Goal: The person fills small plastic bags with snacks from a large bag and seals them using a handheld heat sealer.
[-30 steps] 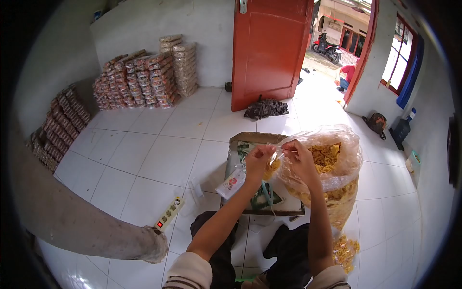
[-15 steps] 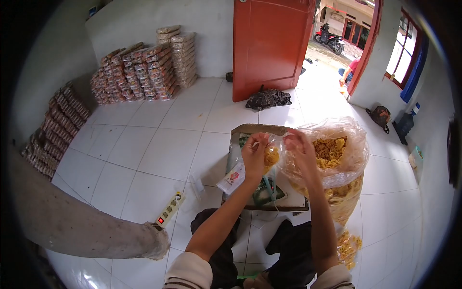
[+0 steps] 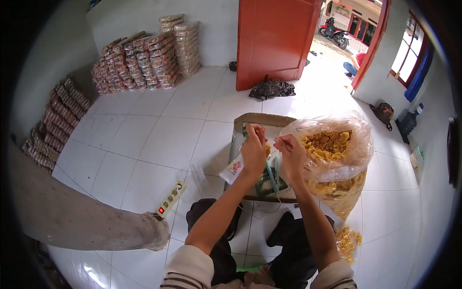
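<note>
My left hand is closed over a small clear plastic bag with yellow snack in it, mostly hidden behind the fingers. Close beside it, my right hand has its fingers pinched together; whatever lies between them is too small to make out. Both hands are above a low board with a raised brown rim. Under them lies a teal tong-like tool with a white cord. A stack of printed clear bags rests at the board's left edge.
A large open plastic bag of yellow fried snacks stands right of the board, with a smaller bag below. A power strip and a pillar are at left. Packed stacks line the wall. A person is outside the red door.
My hands have drawn nearer to each other, and the right fingers have curled in. The small bag is now more hidden by my left hand. The view has tilted slightly down.
</note>
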### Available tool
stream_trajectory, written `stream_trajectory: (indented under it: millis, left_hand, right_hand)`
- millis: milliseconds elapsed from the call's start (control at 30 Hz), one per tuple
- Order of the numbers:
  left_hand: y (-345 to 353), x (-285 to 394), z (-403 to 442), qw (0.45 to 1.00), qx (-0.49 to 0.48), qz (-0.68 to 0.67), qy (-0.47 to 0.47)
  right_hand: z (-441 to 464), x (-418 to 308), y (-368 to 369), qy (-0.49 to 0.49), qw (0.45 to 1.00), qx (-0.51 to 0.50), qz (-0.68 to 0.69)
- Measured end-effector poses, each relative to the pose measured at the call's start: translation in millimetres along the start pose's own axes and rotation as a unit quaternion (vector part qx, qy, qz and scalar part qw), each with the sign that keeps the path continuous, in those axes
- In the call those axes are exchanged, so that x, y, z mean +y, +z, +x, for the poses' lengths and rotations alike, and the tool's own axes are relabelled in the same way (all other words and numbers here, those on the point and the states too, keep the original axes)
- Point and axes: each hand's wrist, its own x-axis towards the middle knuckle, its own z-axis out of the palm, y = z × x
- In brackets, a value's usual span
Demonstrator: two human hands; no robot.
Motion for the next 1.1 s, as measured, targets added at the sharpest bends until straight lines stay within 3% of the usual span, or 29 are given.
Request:
stream_trajectory:
  millis: [67,167,300,433,500,533,600,700,800,933,1000,1033,1100]
  left_hand:
    - [-2.2,-10.6,0.2,0.999,-0.026,0.042,0.001]
    - [0.4,-31.3,-5.4,0.989,-0.075,0.127,0.007]
    - [-1.9,-57.1,-19.5,0.959,-0.162,0.228,0.035]
    - [-11.3,-77.0,-20.2,0.948,-0.155,0.262,0.089]
    - [-15.4,-81.9,-13.3,0.943,-0.162,0.283,0.067]
    - [-16.2,-82.5,-9.8,0.942,-0.165,0.286,0.063]
    - [-16.5,-82.3,-3.2,0.953,-0.152,0.254,0.06]
    - [-18.0,-76.3,3.3,0.961,-0.165,0.22,0.005]
    - [-21.9,-72.0,7.9,0.964,-0.156,0.214,0.027]
    - [-26.5,-64.8,14.6,0.97,-0.139,0.195,0.035]
    - [-29.4,-57.8,18.6,0.977,-0.123,0.173,0.034]
    - [-31.2,-54.3,21.3,0.978,-0.119,0.17,0.036]
    - [-35.6,-47.0,25.6,0.986,-0.094,0.136,0.026]
  right_hand:
    - [-3.8,9.1,2.0,0.05,0.998,0.007,-0.028]
    - [-16.5,35.7,4.1,0.033,0.999,0.012,-0.037]
    - [-37.5,93.6,2.6,0.08,0.996,0.03,-0.021]
    - [-58.0,163.5,-15.4,0.17,0.98,0.08,-0.07]
    - [-64.3,184.4,-15.6,0.069,0.928,0.058,-0.362]
    - [-64.0,190.3,-12.1,0.074,0.928,0.054,-0.361]
    - [-60.2,202.3,-2.2,0.156,0.873,0.013,-0.463]
    - [-51.1,218.9,11.9,0.106,0.851,0.009,-0.515]
    - [-40.3,221.6,14.6,0.123,0.828,-0.022,-0.546]
    - [-36.9,233.9,11.0,0.096,0.844,-0.029,-0.527]
    - [-34.4,213.6,8.7,0.221,0.912,-0.054,-0.341]
    - [-32.3,189.7,6.7,0.217,0.912,-0.053,-0.344]
    - [-29.5,144.5,2.9,0.24,0.959,-0.099,-0.112]
